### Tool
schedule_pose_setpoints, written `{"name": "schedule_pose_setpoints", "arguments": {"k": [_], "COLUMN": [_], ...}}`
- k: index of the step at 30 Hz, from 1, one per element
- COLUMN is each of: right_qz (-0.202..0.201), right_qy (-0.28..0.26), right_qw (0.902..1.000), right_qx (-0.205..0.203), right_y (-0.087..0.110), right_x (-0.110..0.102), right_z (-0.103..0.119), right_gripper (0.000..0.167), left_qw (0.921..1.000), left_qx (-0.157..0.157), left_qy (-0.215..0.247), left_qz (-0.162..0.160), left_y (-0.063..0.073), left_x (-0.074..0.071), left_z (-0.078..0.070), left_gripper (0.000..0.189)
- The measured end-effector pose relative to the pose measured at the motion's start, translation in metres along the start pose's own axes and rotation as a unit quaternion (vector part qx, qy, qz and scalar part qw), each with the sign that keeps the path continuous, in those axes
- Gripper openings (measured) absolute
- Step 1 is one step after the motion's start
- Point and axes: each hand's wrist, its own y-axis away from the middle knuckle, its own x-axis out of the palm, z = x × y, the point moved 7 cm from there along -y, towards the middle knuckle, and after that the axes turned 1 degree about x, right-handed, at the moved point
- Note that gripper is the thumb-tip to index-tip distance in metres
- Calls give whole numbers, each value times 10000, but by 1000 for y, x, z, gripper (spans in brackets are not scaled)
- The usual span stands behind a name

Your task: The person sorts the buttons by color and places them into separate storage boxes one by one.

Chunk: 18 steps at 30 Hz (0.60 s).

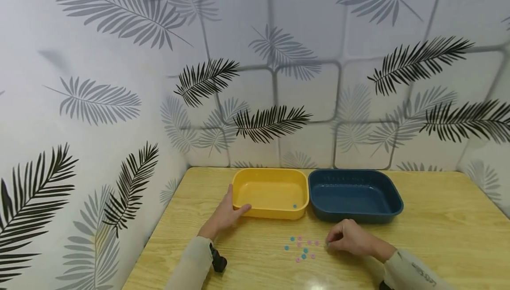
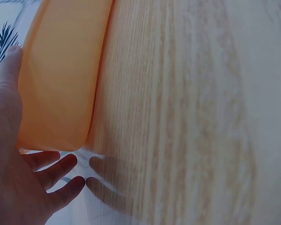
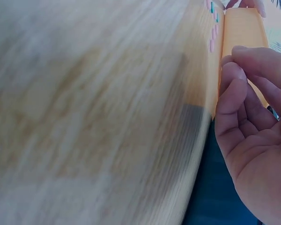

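Note:
My left hand rests at the near left corner of a yellow plastic basin. Its thumb lies over the front rim, while the fingers spread loosely along the outer end wall, as the left wrist view shows. Over the table, my right hand has thumb and forefinger tips together, with a tiny piece just visible at them; its colour is unclear. Left of that hand lie several small button-like discs, some pink, some blue. One blue disc is inside the yellow basin.
A dark blue basin stands against the right side of the yellow one, beyond my right hand. Both are on a wood-grain table. A wall with a feather pattern rises behind the table and along its left side.

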Motion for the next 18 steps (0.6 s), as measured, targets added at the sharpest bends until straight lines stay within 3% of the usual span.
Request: {"name": "schedule_pose_setpoints", "arguments": {"k": [18], "right_qz": [-287], "right_qy": [102], "right_qw": [9995], "right_qx": [17], "right_y": [-11], "right_x": [-12], "right_z": [12], "right_gripper": [15], "left_qw": [9999], "left_qx": [-72], "left_qy": [149], "left_qz": [8], "left_y": [2], "left_x": [0], "left_z": [-3], "left_gripper": [106]}}
